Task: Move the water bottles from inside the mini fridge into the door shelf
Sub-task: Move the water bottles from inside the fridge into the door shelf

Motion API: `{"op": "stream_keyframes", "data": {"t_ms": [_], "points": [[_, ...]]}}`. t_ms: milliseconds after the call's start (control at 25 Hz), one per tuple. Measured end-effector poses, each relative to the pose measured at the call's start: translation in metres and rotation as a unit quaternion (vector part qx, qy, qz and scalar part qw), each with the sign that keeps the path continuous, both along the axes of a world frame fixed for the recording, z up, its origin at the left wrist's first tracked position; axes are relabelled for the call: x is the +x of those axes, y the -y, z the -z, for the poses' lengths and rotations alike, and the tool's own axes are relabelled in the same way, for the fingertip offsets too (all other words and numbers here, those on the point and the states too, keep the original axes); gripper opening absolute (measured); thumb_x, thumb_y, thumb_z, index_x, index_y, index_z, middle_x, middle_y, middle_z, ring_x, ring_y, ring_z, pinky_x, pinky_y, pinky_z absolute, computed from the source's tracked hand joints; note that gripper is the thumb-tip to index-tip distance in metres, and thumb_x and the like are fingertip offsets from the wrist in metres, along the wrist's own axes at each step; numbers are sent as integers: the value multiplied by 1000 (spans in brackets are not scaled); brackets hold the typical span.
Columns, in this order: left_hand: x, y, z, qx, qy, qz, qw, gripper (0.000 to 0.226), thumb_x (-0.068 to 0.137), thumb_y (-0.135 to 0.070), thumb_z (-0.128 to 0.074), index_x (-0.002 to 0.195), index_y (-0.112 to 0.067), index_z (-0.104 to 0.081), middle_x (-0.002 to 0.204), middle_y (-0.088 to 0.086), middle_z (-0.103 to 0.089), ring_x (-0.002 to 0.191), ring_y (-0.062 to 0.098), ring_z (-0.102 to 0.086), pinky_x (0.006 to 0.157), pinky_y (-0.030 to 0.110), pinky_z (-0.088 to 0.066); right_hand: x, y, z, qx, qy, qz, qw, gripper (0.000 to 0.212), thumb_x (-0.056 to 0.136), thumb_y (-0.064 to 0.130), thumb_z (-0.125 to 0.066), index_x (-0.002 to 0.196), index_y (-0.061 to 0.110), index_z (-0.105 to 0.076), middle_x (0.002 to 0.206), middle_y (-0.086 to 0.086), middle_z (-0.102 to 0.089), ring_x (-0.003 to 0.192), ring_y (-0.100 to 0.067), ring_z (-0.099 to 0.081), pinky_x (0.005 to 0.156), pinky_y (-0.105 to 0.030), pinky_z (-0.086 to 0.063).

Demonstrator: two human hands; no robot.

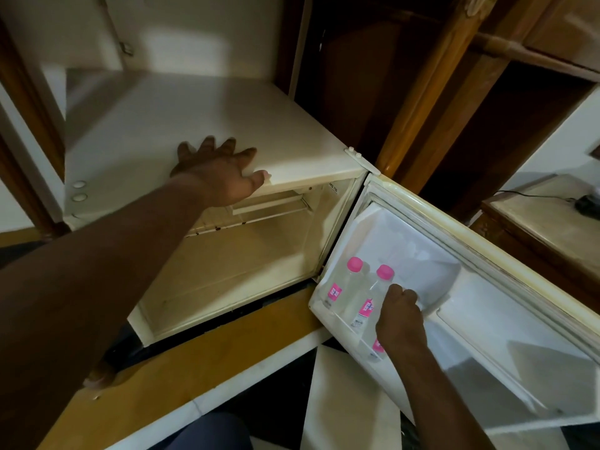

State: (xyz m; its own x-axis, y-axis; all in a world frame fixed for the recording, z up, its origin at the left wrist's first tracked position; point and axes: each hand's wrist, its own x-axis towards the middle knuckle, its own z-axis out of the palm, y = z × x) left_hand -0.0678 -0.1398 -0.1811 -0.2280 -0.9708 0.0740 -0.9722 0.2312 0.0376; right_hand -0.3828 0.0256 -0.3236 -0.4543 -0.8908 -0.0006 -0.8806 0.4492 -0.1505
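**Bottles crowd the door shelf as a third goes in**

Risk sits mostly at the door shelf (319, 315), where two water bottles with pink caps already stand side by side: one nearer the hinge (345, 280) and one just beside it (373, 298). The right hand (401, 319) is closed around the top of a third bottle (378, 345), whose pink label shows just below the fist, and is lowering or steadying it in the same shelf, touching or very nearly touching the second bottle. The cap of this third bottle is hidden under the fingers.

From here, a knock is the likeliest fault. If the hand lets go while the bottle is tilted, it may lean into its neighbour and tip it over the low front rail. The bottles are tall against that rail, so they probably handle top-heavy.

The left hand (220, 172) lies spread flat on the top of the mini fridge (194, 125), fingers apart and gripping nothing, thumb hooked at the front edge. It braces the body. Leaning hard there could rock the fridge and shake the open door (487, 287), which would unsettle the standing bottles.

The inside of the fridge looks bare in the part that shows; whether any bottle remains deeper in cannot be told. Swinging the door shut briskly could also topple the row.
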Motion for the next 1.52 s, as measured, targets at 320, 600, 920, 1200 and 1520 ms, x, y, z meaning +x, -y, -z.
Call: {"op": "stream_keyframes", "data": {"t_ms": [320, 600, 920, 1200, 1520], "points": [[-1, -2, -1, 4, 0, -4, 1000, 77, 90, -76, -14, 158, -39, -12, 169, 2, -9, 154, 32, -4, 118, 63, -5, 8, -1, -6, 55, -90, 14, 994, 90, 87, 20, -68, 151, 1, -7, 157, -30, -13, 145, -50, -14, 114, -49, -32], [-3, -2, -3, 11, -4, -8, 1000, 78, 90, -77, -15, 158, -39, -13, 169, 1, -8, 154, 32, -4, 118, 63, -4, 14, 36, -30, 24, -129, -17, 991, 62, 85, 25, -71, 136, 5, -42, 134, -22, -52, 123, -36, -54, 106, -44, -47], [0, 1, 0, -1, 5, -5, 1000, 80, 88, -78, -13, 157, -39, -15, 169, 3, -12, 153, 34, -8, 117, 64, -9, -4, 39, -59, 113, -33, -98, 988, 86, 75, 27, -82, 141, 7, -31, 119, -18, -60, 106, -33, -63, 95, -45, -53], [1, 2, 1, -5, 8, -1, 1000, 81, 87, -78, -12, 158, -38, -14, 169, 4, -12, 152, 36, -8, 116, 65, -10, -32, 14, -72, 213, -362, -256, 871, 116, 84, 32, -72, 150, 17, 22, 81, -3, -67, 69, -18, -67, 106, -62, -39], [-1, -1, -1, -8, 7, -4, 1000, 79, 89, -77, -14, 158, -38, -15, 169, 3, -12, 153, 34, -9, 117, 63, -10, -30, 19, -68, 181, -309, -281, 890, 94, 93, 22, -60, 153, 13, 11, 71, -3, -49, 78, -19, -68, 109, -49, -40]]}}
